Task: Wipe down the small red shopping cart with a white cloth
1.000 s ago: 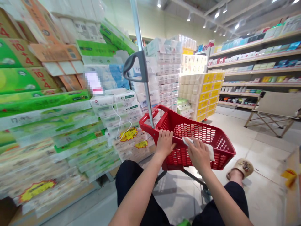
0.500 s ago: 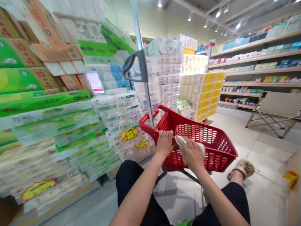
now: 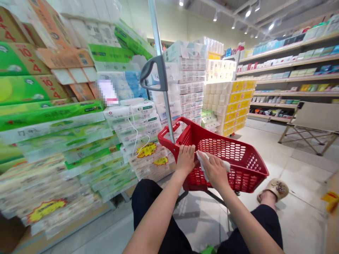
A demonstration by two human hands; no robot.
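Note:
A red plastic shopping basket (image 3: 249,158) with perforated walls sits on a dark frame in front of me. My left hand (image 3: 186,159) grips its near top rim, fingers curled over the edge, close to the handle end. Just to the right, my right hand (image 3: 215,168) presses a white cloth (image 3: 202,160) against the near side and rim; the cloth sticks out on both sides of the fingers. A metal pole (image 3: 156,28) with a grey loop handle (image 3: 163,72) rises at the basket's left end. The right palm is hidden.
Stacked tissue packs (image 3: 111,141) stand close on the left, with yellow price tags (image 3: 147,150). Yellow and white packs (image 3: 238,106) stand behind the basket. Stocked shelves (image 3: 286,77) line the right wall, and a folding chair (image 3: 315,116) stands before them. My clog (image 3: 277,188) rests right of the basket.
The right hand and cloth have shifted very slightly along the rim, and the cloth's folds look different. The left hand keeps its hold. The view has moved a little.

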